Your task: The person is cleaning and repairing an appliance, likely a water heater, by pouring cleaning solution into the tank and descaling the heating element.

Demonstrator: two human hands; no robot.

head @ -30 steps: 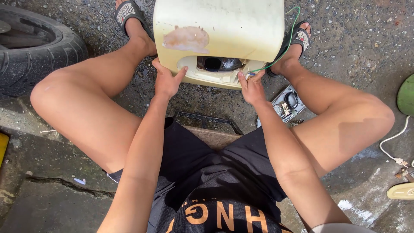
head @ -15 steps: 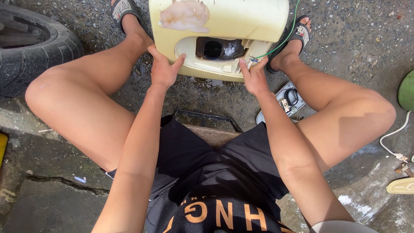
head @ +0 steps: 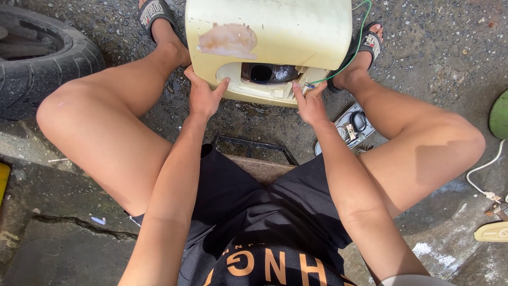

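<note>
At twelve o'clock, between both sandalled feet: cream plastic housing [head: 270, 45], gripped at its lower rim by left hand [head: 203, 95] and right hand [head: 311, 103]. Likely snag: green wire [head: 355, 50] at two o'clock, pulled loose by tilting.

Cream housing [head: 270, 37] cut off by the top edge; tyre [head: 42, 58] clipped at left; green object [head: 499, 114] cropped at right; fingertips tucked under housing rim.
</note>
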